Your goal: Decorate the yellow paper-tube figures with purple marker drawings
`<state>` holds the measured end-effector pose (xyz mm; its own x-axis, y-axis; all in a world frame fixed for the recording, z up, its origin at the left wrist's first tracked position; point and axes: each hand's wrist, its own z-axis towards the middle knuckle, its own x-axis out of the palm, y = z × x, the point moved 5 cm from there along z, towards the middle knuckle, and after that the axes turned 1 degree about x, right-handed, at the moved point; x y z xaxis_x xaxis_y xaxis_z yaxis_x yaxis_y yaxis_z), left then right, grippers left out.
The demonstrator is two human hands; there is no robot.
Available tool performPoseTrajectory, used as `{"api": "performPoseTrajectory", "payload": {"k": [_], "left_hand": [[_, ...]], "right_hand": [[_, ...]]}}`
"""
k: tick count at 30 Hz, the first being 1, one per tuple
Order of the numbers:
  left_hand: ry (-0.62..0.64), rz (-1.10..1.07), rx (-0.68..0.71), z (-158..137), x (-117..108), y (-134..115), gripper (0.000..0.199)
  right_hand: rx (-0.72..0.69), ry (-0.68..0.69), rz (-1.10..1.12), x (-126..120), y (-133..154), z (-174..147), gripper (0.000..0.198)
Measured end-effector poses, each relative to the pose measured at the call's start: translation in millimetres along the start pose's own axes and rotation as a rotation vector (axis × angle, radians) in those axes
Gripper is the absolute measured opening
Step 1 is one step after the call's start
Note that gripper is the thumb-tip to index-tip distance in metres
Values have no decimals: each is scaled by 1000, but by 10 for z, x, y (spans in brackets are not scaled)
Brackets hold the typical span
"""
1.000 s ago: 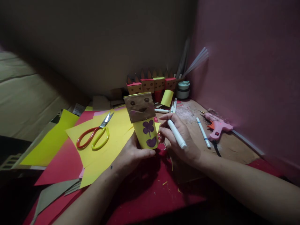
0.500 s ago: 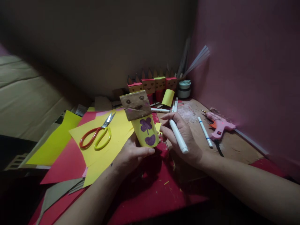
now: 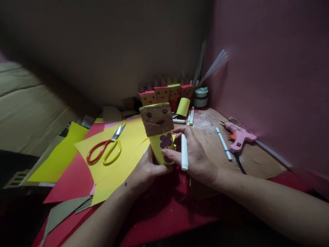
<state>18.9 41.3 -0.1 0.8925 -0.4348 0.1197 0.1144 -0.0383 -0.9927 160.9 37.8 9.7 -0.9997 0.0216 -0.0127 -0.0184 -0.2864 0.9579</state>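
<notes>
A paper figure [image 3: 157,120] with a brown cardboard box head and a yellow tube body stands tilted in front of me. Its head bears drawn eyes and a mouth, its body a purple flower shape. My left hand [image 3: 151,166] wraps round the lower body from the left. In my right hand [image 3: 196,156] a white marker [image 3: 184,151] is held between the fingers, pointing roughly upright. The right thumb presses on the front of the yellow body and partly covers a lower purple shape. The marker's far end is hidden by the hand.
Scissors [image 3: 110,144] lie on yellow paper [image 3: 131,137] at the left. Several similar cardboard figures [image 3: 161,92] stand behind, near a yellow tube [image 3: 183,107] and a lidded jar [image 3: 200,97]. At the right are another marker [image 3: 223,144] and a pink glue gun [image 3: 240,139].
The paper figure has shifted right and slightly down, turning more upright. My right hand has come against its body, the thumb now on its front, and the marker has swung more upright.
</notes>
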Motion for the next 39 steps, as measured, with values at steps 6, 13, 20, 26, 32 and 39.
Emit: {"api": "performPoseTrajectory", "payload": {"k": [6, 13, 20, 26, 32, 39], "left_hand": [[-21, -136, -29, 0, -18, 17, 52], [-23, -276, -54, 11, 9, -2, 57], [-15, -284, -53, 22, -23, -2, 65], [-27, -310, -65, 10, -39, -21, 51], [-49, -299, -72, 1, -73, -45, 50], [-70, -286, -76, 19, -107, -80, 50]], "right_hand": [[-104, -24, 52, -43, 75, 26, 30], [-88, -89, 183, -67, 26, 80, 16], [-83, -65, 183, -67, 47, 89, 17], [-75, -52, 206, -58, 2, 85, 16], [-95, -31, 194, -59, -1, 78, 16], [-138, -75, 134, -76, -40, 73, 10]]}}
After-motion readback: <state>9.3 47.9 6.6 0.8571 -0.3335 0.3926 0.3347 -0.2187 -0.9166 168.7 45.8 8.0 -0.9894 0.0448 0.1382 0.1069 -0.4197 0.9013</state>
